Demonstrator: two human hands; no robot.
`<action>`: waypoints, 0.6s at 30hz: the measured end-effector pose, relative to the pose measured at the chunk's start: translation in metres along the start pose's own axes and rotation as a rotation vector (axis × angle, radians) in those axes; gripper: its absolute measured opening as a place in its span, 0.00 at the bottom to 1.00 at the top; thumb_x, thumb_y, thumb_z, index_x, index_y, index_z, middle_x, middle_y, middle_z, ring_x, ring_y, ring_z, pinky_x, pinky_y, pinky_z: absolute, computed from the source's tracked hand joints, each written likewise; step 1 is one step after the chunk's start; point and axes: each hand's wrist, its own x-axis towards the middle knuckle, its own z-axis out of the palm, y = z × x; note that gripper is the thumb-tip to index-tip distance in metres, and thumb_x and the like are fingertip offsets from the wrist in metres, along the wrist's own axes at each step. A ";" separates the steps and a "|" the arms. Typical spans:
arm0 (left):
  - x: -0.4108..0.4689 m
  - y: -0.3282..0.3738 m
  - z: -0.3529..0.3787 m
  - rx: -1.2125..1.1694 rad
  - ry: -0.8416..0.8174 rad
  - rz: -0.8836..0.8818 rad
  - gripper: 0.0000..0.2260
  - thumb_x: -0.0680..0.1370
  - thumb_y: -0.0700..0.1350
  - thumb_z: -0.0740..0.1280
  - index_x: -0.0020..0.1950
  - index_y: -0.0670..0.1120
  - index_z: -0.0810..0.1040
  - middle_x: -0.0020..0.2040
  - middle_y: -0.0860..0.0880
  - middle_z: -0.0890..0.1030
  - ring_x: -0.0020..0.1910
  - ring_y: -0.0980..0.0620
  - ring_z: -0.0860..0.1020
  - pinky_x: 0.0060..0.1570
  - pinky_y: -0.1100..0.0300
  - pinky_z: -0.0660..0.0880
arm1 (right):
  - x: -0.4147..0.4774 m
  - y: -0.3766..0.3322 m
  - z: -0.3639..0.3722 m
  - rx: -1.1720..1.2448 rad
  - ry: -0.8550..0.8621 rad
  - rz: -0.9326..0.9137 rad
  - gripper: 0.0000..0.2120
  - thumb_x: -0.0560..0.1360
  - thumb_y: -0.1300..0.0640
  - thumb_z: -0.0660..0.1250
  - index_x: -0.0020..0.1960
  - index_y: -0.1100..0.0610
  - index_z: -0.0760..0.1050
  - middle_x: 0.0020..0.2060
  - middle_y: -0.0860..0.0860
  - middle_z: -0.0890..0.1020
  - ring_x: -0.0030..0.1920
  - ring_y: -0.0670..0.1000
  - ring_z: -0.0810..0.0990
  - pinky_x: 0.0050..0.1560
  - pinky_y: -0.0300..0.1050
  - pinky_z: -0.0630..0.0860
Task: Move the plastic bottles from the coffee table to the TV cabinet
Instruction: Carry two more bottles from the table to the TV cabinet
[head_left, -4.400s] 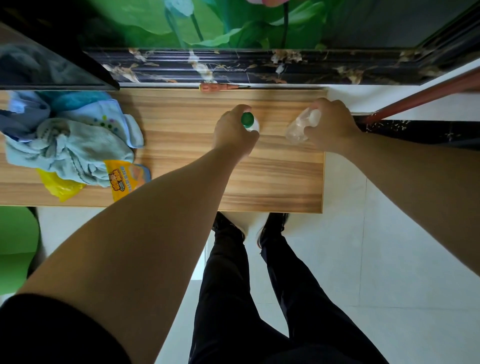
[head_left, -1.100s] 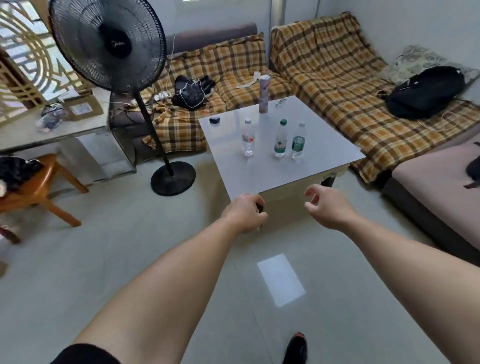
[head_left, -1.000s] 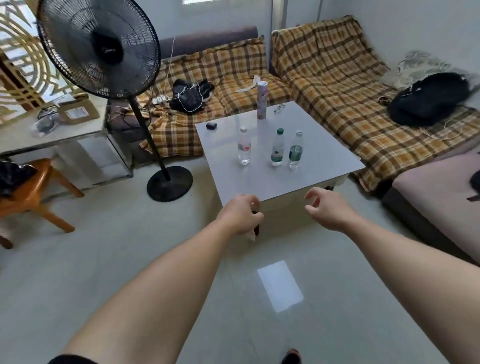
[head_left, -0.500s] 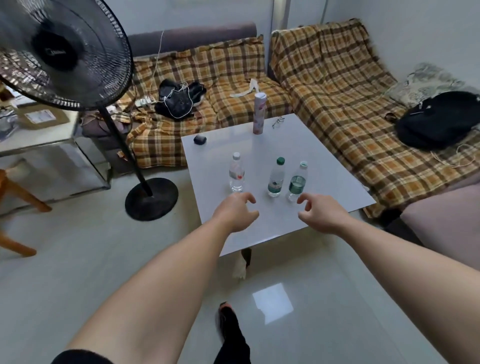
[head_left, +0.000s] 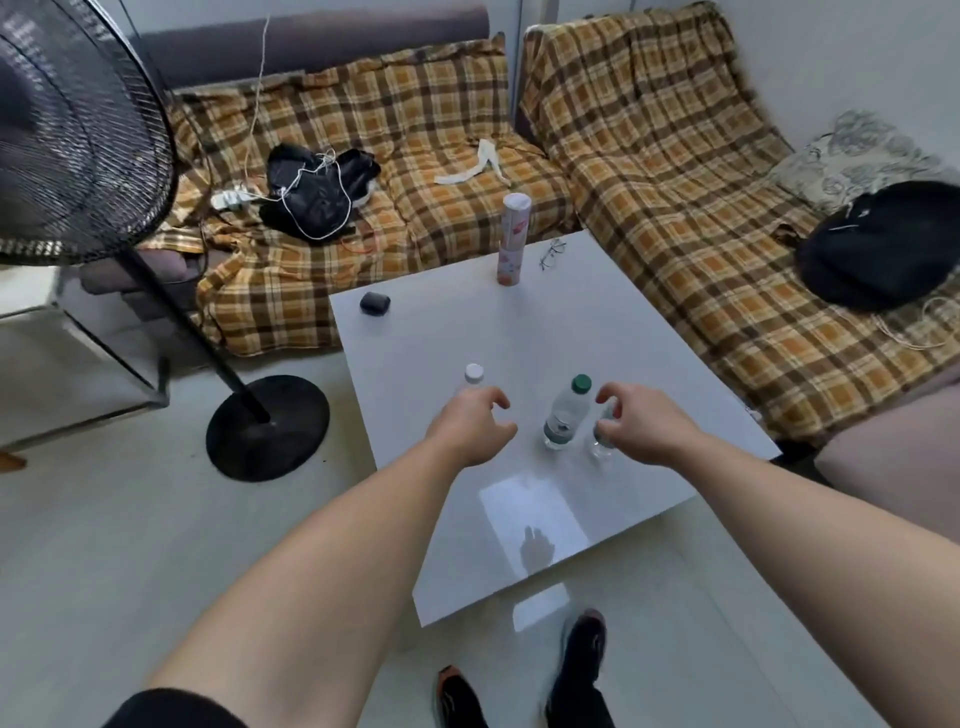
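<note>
Clear plastic bottle with green cap (head_left: 565, 413) stands upright, long axis vertical, cap up, on the white square coffee table (head_left: 649, 364). Left hand (head_left: 470, 434) reaches forward, fingers curled and apart, covering the white-capped bottle (head_left: 474, 373). Right hand (head_left: 641, 426), fingers spread, is around a third clear bottle (head_left: 602, 447); grip cannot be confirmed.

A tall pink canister (head_left: 513, 236), a pair of glasses (head_left: 550, 254) and a small dark case (head_left: 375, 303) occupy the far table area, with a plaid-covered sofa (head_left: 675, 171) behind and a black pedestal fan (head_left: 78, 135) standing left.
</note>
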 end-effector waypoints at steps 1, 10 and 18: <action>0.007 -0.001 -0.002 0.014 -0.002 -0.005 0.17 0.74 0.51 0.63 0.62 0.52 0.73 0.65 0.49 0.73 0.55 0.47 0.75 0.55 0.50 0.76 | 0.010 0.001 -0.001 -0.007 -0.016 0.006 0.17 0.72 0.50 0.64 0.60 0.50 0.72 0.44 0.51 0.80 0.44 0.53 0.78 0.45 0.50 0.77; 0.066 -0.009 -0.014 0.112 -0.005 -0.099 0.23 0.73 0.50 0.63 0.68 0.56 0.67 0.69 0.53 0.67 0.58 0.47 0.74 0.55 0.53 0.73 | 0.099 0.009 0.011 -0.022 -0.123 0.014 0.23 0.73 0.52 0.64 0.68 0.53 0.68 0.66 0.56 0.69 0.59 0.58 0.74 0.59 0.53 0.73; 0.121 -0.016 -0.005 0.136 -0.033 -0.196 0.27 0.74 0.50 0.64 0.73 0.56 0.61 0.74 0.51 0.60 0.67 0.45 0.69 0.63 0.49 0.69 | 0.148 0.020 0.036 -0.006 -0.313 0.033 0.30 0.74 0.54 0.62 0.74 0.52 0.59 0.72 0.56 0.61 0.64 0.60 0.73 0.63 0.52 0.71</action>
